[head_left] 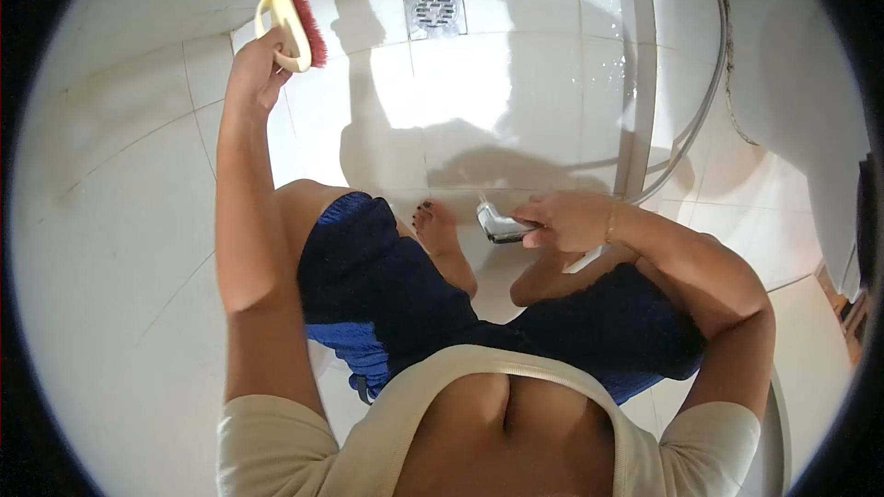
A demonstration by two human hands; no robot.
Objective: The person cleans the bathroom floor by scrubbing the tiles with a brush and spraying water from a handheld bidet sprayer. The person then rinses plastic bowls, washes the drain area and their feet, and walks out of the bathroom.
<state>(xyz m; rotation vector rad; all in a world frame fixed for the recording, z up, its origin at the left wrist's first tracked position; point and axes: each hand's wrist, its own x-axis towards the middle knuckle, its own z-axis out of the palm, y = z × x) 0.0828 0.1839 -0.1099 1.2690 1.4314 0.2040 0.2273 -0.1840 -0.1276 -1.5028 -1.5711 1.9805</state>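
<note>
My left hand (256, 72) is closed around the loop handle of a scrub brush (296, 29), raised at the upper left. The brush has a cream-coloured body, and its dark red bristles face right. Lower down, right of the middle, my right hand (573, 221) grips a silver spray nozzle (498, 222). The nozzle's head points up and to the left, and a thin spray of water seems to come from its tip. Its handle is mostly hidden by my fingers.
A square metal floor drain (435, 10) lies at the top middle of the wet white tiles (460, 83). A grey hose (707, 101) curves down the right side towards my right wrist. A raised tiled ledge (642, 83) runs near it. My bare feet (442, 239) are on the floor.
</note>
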